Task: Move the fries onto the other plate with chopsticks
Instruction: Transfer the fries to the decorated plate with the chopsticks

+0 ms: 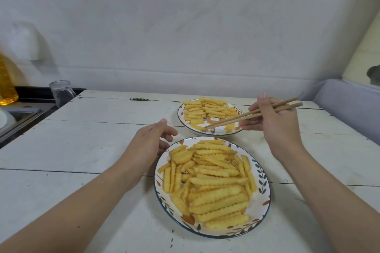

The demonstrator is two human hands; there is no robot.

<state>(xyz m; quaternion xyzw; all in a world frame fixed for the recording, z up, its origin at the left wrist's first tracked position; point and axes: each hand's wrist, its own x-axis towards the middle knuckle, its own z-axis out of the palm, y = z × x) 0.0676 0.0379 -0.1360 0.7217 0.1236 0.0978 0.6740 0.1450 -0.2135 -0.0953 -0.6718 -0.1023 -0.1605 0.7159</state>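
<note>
A: Head view, quick. Right hand [275, 121]?
B: Gripping chopsticks [255, 112]; tips sit on a fry [199, 128] at the front edge of the far plate [222, 130].
A: Left hand [151, 139]?
B: Fingers loosely curled, holding nothing, just left of the near plate [265, 189], at its rim.
A: Fries [209, 181]?
B: Big pile on the near plate, smaller lot on the far plate just behind it.
A: Else?
B: Glass mug [61, 93] far left of the plates, on the table [82, 139] edge.
</note>
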